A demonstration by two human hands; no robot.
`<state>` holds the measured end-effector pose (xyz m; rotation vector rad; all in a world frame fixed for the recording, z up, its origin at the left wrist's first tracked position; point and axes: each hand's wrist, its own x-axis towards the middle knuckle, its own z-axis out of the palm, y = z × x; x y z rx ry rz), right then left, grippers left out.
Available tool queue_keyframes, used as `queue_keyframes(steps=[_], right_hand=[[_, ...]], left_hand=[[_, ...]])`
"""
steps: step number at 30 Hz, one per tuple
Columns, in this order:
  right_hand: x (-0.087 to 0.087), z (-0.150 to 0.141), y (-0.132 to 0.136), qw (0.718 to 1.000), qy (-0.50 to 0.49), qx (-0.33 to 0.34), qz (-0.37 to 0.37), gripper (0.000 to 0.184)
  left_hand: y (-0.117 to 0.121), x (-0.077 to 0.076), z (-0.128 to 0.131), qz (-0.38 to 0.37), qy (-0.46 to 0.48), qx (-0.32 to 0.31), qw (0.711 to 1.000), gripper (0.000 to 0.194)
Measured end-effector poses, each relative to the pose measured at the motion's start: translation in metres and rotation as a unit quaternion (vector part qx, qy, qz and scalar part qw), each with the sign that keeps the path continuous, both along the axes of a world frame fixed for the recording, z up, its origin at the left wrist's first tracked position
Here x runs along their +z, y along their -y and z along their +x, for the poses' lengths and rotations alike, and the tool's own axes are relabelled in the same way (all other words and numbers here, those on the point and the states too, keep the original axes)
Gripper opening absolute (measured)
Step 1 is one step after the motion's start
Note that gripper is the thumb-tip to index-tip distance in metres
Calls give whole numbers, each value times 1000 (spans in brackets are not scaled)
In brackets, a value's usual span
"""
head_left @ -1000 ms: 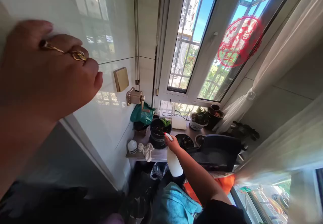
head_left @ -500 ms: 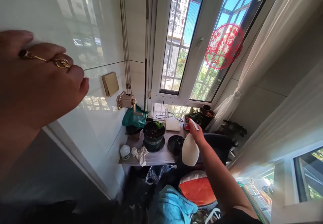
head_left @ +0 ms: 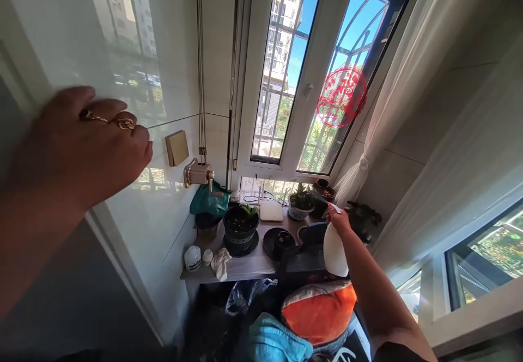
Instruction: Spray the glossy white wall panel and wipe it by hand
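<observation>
My right hand [head_left: 338, 219] grips the neck of a white spray bottle [head_left: 335, 250] with a red and white trigger head. Its nozzle points left, near a leafy plant in a pale patterned pot [head_left: 300, 212] and a dark pot [head_left: 322, 190] by the window. My left hand [head_left: 110, 139], wearing two rings, is raised before the glossy white wall at the left. Its fingers are curled, their tips hidden, and I cannot tell whether they hold anything.
A dark green pot [head_left: 240, 234] with a small sprout and a white router [head_left: 271, 210] stand on the window table. A crank box [head_left: 199, 174] juts from the wall. An orange cushion [head_left: 321, 312] and a blue towel [head_left: 278, 340] lie below; a curtain [head_left: 384, 117] hangs right.
My right hand with the spray bottle has moved right, uncovering the pale patterned pot. My left hand appears lower and farther right, while the view has also shifted.
</observation>
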<state>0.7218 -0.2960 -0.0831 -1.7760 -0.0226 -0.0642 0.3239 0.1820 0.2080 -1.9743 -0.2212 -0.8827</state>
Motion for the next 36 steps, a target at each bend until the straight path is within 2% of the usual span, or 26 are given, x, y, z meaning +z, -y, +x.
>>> queue_keyframes(steps=[3, 7, 13, 18, 21, 25, 30, 34, 36], right_hand=[[-6, 5, 3, 999, -8, 29, -31, 60], [-10, 8, 2, 995, 26, 53, -86, 59], [-16, 2, 2, 994, 10, 51, -94, 57], [-17, 2, 1, 992, -3, 65, -106, 56], [-16, 4, -3, 991, 23, 73, -105, 53], [-19, 7, -1, 992, 15, 46, -116, 46], [-27, 14, 13, 984, -10, 22, -175, 44], [-29, 24, 15, 988, -5, -4, -156, 43], [-28, 29, 11, 989, 0, -16, -144, 41]], left_hand=[[2, 1, 1, 24, -10, 23, 999, 45], [-2, 0, 3, 30, 10, 19, 999, 42], [3, 5, 1, 45, -29, 55, 997, 43], [7, 4, 2, 26, -6, 40, 999, 49], [9, 4, 2, 24, -5, 46, 999, 52], [8, 4, 1, 17, -18, 54, 998, 57], [-3, -1, 2, -11, 6, 10, 1000, 58], [-6, -4, 2, -21, 10, -18, 1000, 56], [-5, -4, 2, -55, 10, -62, 996, 55]])
